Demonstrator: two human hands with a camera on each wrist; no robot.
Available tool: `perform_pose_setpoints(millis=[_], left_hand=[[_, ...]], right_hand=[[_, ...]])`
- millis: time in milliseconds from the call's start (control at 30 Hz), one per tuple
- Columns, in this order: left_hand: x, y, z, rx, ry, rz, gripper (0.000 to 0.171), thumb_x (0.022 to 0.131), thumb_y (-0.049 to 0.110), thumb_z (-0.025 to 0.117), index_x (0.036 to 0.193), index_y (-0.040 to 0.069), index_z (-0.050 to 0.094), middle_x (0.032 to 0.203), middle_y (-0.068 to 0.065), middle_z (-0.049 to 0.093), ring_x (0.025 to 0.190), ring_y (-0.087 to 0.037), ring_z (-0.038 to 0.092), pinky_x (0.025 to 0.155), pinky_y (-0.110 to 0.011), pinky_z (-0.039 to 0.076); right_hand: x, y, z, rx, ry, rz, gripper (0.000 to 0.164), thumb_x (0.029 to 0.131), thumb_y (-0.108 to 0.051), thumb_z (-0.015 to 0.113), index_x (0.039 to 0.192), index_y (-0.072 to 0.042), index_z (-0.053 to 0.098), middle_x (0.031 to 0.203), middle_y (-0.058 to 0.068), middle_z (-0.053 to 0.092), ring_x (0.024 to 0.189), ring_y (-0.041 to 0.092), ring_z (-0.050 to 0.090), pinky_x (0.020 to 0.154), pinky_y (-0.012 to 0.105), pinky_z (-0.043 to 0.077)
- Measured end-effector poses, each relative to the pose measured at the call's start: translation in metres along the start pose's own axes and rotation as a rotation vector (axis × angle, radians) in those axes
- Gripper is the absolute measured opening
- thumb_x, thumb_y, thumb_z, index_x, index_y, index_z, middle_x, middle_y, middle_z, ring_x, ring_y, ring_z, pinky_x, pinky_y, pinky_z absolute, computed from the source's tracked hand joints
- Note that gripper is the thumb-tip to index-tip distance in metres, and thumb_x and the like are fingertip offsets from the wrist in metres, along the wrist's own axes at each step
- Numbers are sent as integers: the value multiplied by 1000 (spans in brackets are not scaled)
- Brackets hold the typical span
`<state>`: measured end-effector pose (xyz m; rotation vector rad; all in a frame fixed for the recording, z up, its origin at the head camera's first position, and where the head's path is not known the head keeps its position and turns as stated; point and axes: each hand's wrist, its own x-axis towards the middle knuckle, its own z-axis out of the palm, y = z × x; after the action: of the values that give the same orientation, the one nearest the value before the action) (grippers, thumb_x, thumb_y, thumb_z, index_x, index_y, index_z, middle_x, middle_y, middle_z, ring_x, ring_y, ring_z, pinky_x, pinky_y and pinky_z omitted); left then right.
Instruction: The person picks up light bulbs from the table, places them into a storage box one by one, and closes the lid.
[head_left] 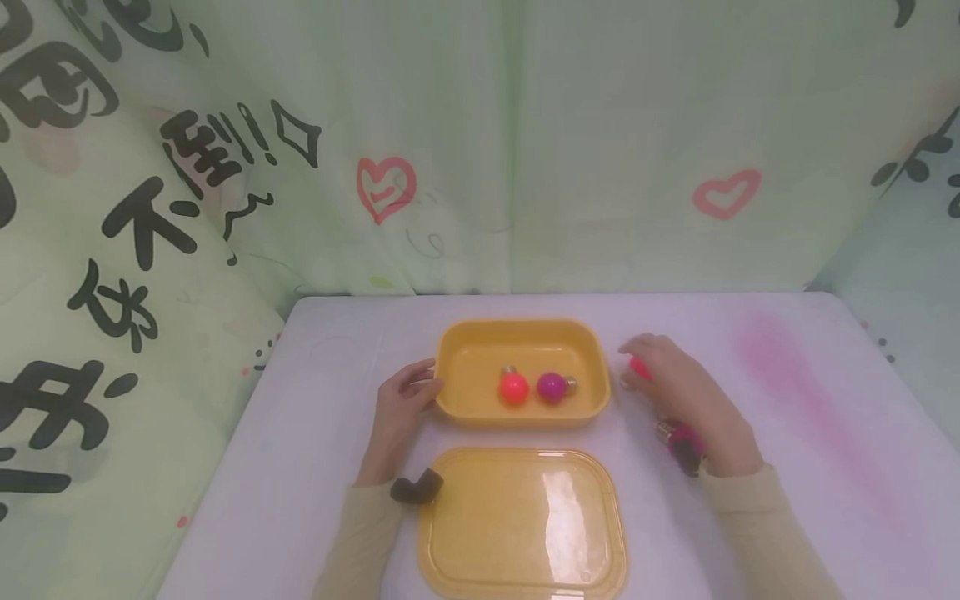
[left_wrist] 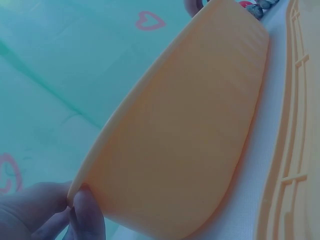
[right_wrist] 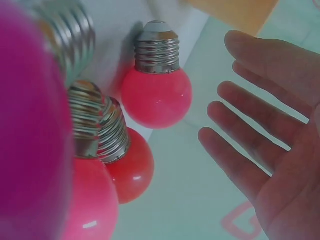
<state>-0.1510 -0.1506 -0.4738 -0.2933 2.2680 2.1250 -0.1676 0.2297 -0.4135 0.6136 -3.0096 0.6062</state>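
My left hand [head_left: 405,408] pinches the rim at the left end of a yellow plastic box [head_left: 525,421]. In the left wrist view, thumb and fingers [left_wrist: 87,212] meet at the corner of its rim. Inside the box lie a red light bulb [head_left: 513,388] and a purple light bulb [head_left: 552,387]. Right of the box, my right hand [head_left: 686,392] hovers over several more bulbs on the table. The right wrist view shows its fingers spread, apart from a pink bulb [right_wrist: 157,97]. Beside that are a red bulb [right_wrist: 137,172], another pink bulb [right_wrist: 92,200] and a large purple bulb [right_wrist: 30,130].
A translucent yellow lid [head_left: 521,525] lies flat on the white table [head_left: 262,500], in front of the box. A green curtain [head_left: 562,167] with drawn hearts and dark lettering surrounds the table at the back and sides. Dark straps [head_left: 417,487] show at the wrists.
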Motion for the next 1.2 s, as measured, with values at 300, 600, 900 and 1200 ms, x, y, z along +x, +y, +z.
perform_pose_setpoints(millis=[300, 600, 900, 1200], left_hand=[[1, -2, -1, -7, -1, -6, 38, 90, 14, 73, 127, 10, 66, 119, -14, 64, 96, -16, 66, 77, -26, 59], [0, -2, -1, 10, 1, -8, 38, 91, 16, 72, 127, 11, 66, 120, -12, 65, 100, -17, 66, 80, -25, 58], [-1, 1, -1, -5, -4, -5, 38, 90, 13, 72, 127, 10, 65, 118, -12, 64, 98, -17, 66, 78, -26, 58], [0, 0, -1, -5, -7, -11, 40, 90, 13, 72, 129, 8, 64, 120, -14, 64, 97, -15, 66, 78, -25, 58]], right_hand=[[3, 7, 1, -13, -45, 52, 43, 88, -11, 73, 125, 7, 59, 130, 28, 57, 125, 48, 48, 106, 60, 40], [3, 6, 1, -2, -63, 76, 42, 90, -13, 71, 125, 8, 59, 127, 30, 58, 123, 48, 50, 105, 60, 40], [4, 9, 4, 16, -70, 82, 37, 90, -12, 72, 120, 7, 63, 120, 26, 62, 118, 46, 54, 104, 59, 42], [5, 12, 8, 61, -58, 97, 32, 90, -11, 70, 117, 5, 63, 117, 25, 63, 117, 45, 54, 105, 59, 41]])
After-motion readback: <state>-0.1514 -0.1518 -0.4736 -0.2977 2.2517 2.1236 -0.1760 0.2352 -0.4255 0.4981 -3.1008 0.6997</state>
